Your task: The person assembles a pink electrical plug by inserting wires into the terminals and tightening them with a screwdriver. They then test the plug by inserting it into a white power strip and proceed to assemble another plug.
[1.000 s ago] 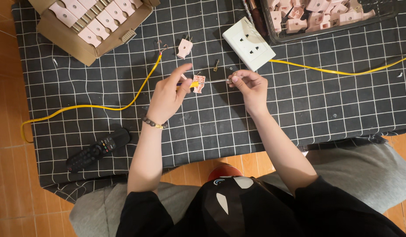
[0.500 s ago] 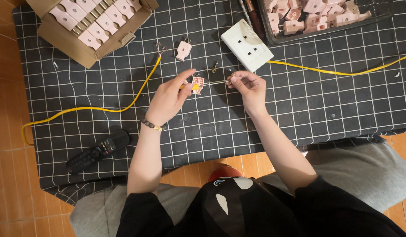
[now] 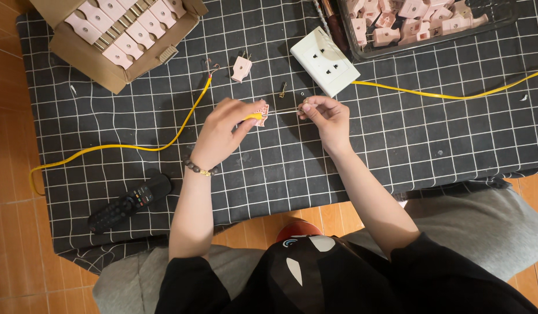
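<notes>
My left hand [image 3: 222, 131] pinches a small pink plug piece [image 3: 262, 112] together with the end of a yellow cable, just above the black checked cloth [image 3: 397, 139]. My right hand [image 3: 324, 113] pinches a thin bare wire strand that runs left to the plug piece. A second pink plug half [image 3: 241, 68] lies on the cloth above my left hand, beside the stripped end of a yellow cable [image 3: 164, 142]. A white wall socket [image 3: 325, 61] lies just above my right hand, with another yellow cable [image 3: 455, 93] leading right from it.
A cardboard box [image 3: 82, 61] of pink plugs stands at the top left. A dark tray [image 3: 432, 35] of several loose pink plug parts is at the top right. A black remote control [image 3: 129, 202] lies near the cloth's front left edge. Small screws [image 3: 283, 90] lie near the socket.
Both hands stay together over the cloth; the right hand has pulled slightly away from the plug piece, stretching the wire strand between them.
</notes>
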